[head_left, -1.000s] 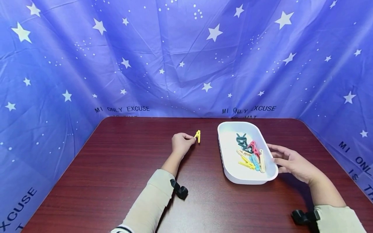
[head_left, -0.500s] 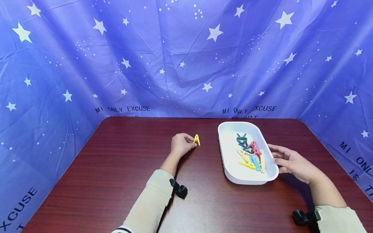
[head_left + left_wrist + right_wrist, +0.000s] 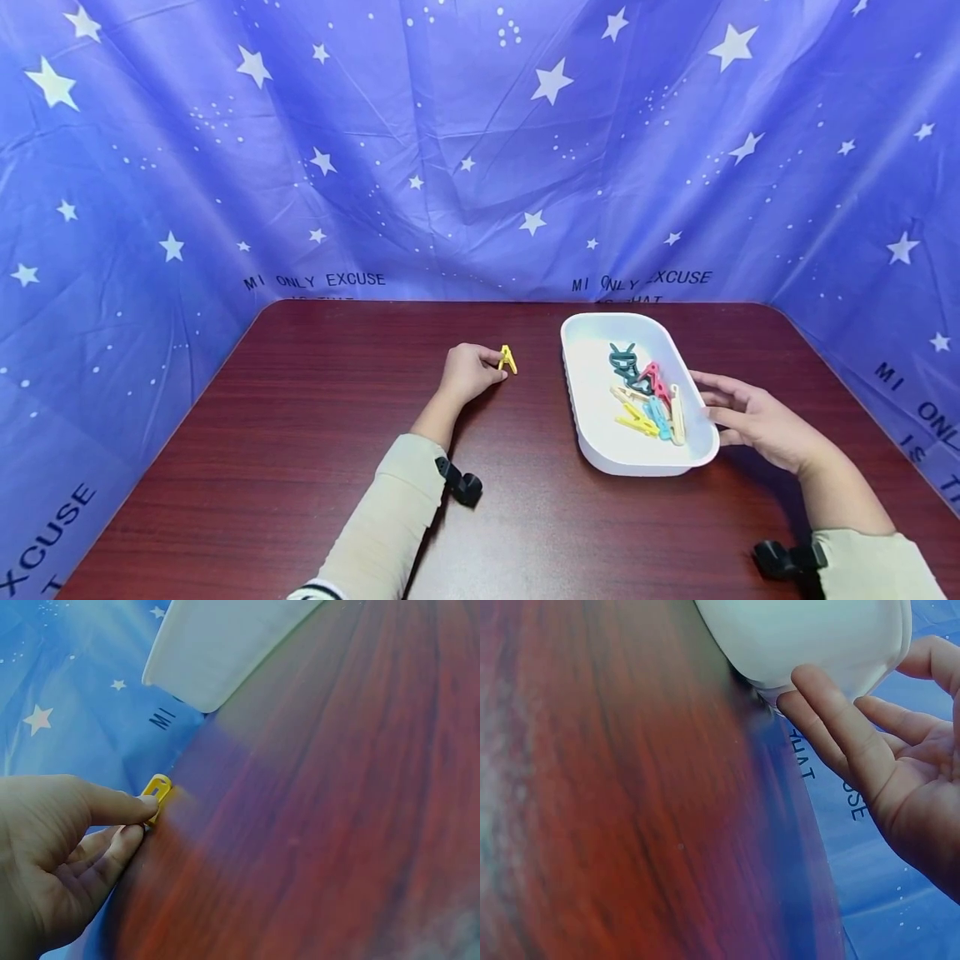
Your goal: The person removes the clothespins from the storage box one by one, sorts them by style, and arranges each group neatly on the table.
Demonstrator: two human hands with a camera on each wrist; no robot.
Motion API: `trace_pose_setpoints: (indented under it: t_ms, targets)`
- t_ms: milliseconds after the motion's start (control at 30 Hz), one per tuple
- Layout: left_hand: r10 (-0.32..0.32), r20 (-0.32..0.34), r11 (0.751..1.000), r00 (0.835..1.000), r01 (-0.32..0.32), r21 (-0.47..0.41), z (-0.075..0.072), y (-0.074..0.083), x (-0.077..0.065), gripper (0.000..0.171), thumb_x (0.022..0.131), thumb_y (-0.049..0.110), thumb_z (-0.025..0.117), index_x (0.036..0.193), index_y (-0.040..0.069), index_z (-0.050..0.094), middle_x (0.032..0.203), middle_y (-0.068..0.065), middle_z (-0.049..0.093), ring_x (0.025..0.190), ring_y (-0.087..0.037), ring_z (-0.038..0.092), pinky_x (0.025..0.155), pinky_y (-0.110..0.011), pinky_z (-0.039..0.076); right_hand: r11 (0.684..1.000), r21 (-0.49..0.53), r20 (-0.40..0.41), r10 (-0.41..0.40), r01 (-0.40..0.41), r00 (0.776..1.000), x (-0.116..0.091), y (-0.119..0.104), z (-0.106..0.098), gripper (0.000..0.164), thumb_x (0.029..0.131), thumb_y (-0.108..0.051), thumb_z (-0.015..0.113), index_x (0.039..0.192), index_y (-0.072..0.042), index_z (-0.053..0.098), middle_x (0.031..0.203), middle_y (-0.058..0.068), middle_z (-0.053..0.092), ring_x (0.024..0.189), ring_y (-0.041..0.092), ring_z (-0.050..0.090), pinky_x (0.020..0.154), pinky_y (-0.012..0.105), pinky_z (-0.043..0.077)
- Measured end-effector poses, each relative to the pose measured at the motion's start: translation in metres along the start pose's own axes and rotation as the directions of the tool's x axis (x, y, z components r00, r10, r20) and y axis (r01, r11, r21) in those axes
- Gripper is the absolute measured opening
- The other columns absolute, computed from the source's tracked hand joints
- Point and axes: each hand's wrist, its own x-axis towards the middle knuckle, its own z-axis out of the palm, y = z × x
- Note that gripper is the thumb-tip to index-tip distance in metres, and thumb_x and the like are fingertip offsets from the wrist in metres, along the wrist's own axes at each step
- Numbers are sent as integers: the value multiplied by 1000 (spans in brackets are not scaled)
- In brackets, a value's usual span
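Observation:
My left hand (image 3: 471, 373) pinches a small yellow clothespin (image 3: 507, 358) between thumb and fingertips, left of a white tray (image 3: 596, 417). The left wrist view shows the same yellow clothespin (image 3: 159, 786) at the fingertips, low by the tabletop. Along the tray's right side lies my right hand (image 3: 765, 425), fingers extended and touching its wall. In the right wrist view its straight fingers (image 3: 836, 720) reach against the tray's outside (image 3: 817, 637). Inside the tray lie dark green clips (image 3: 622, 358), a red clip (image 3: 654, 383), a blue one (image 3: 656, 418), cream ones (image 3: 677, 415) and yellow pieces (image 3: 637, 421).
The dark red wooden table (image 3: 525, 533) spreads beneath both hands. A blue star-printed curtain (image 3: 465, 125) hangs behind it and at both sides. Black wrist cameras (image 3: 459, 483) are strapped over the sleeves.
The yellow clothespin has turned and come slightly lower and nearer the left hand's fingers. The right hand and the tray stay in place.

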Motion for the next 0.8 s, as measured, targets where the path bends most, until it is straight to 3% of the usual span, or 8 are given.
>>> trace_pose_setpoints:
  t_ms: [133, 300, 567, 800]
  targets:
    - [-2, 2, 1000, 1000, 2, 3, -1, 1, 0, 23, 73, 8, 84, 96, 7, 79, 83, -3, 75, 68, -9, 68, 62, -19, 52, 1000, -7, 4, 2, -2, 1000, -2, 0, 0, 50, 98, 6, 46, 139, -23, 47, 118, -3, 64, 99, 16, 66, 73, 39, 59]
    - [45, -10, 999, 999, -45, 14, -3, 6, 0, 25, 74, 9, 84, 98, 6, 78, 88, -3, 75, 70, -9, 68, 63, -19, 52, 1000, -3, 5, 5, -5, 1000, -3, 0, 1, 50, 98, 6, 46, 138, -25, 48, 118, -3, 64, 99, 16, 66, 73, 39, 59]
    - [60, 29, 993, 998, -57, -104, -4, 22, -4, 31, 76, 10, 82, 106, 4, 76, 83, -7, 74, 64, -9, 65, 52, -23, 52, 1000, 0, 1, 2, -2, 1000, -5, 1, 1, 49, 99, 6, 46, 137, -24, 49, 118, -3, 64, 99, 16, 66, 73, 39, 59]
    - [128, 24, 983, 991, -124, -134, -3, 41, -3, 30, 75, 13, 84, 104, 10, 78, 93, -9, 74, 77, -11, 68, 64, -22, 53, 1000, 13, -3, -12, 12, 1000, -6, 2, 1, 51, 98, 7, 46, 138, -24, 50, 119, -4, 64, 100, 16, 66, 72, 39, 59]
